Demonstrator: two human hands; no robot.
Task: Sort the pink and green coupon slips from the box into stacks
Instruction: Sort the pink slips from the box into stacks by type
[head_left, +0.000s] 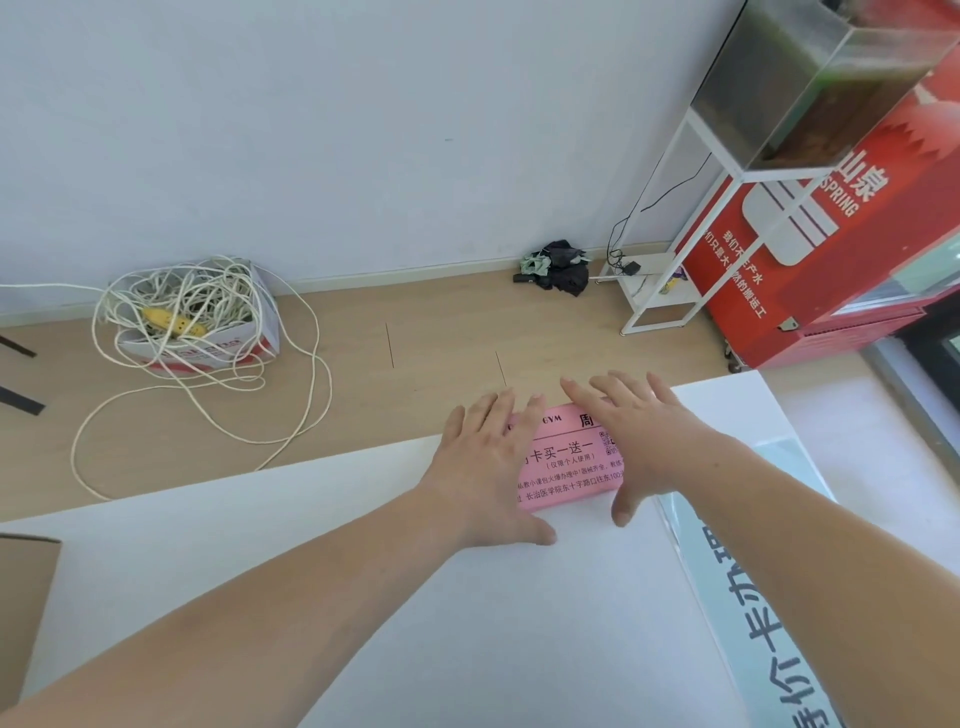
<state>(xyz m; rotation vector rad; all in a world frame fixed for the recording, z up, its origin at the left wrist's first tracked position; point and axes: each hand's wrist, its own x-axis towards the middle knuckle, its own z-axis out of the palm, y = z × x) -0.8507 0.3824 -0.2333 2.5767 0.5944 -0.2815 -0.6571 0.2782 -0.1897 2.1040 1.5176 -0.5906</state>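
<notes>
We lay our left hand (485, 462) and right hand (639, 441) flat, fingers straight, on the pink slips (566, 467) lying between them on the white table (363, 597).

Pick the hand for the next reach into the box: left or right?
Left, likely. The cardboard box sits at the left of the table, nearest the left hand; the right hand would cross over. Both rest flat on the pink stack.
</notes>
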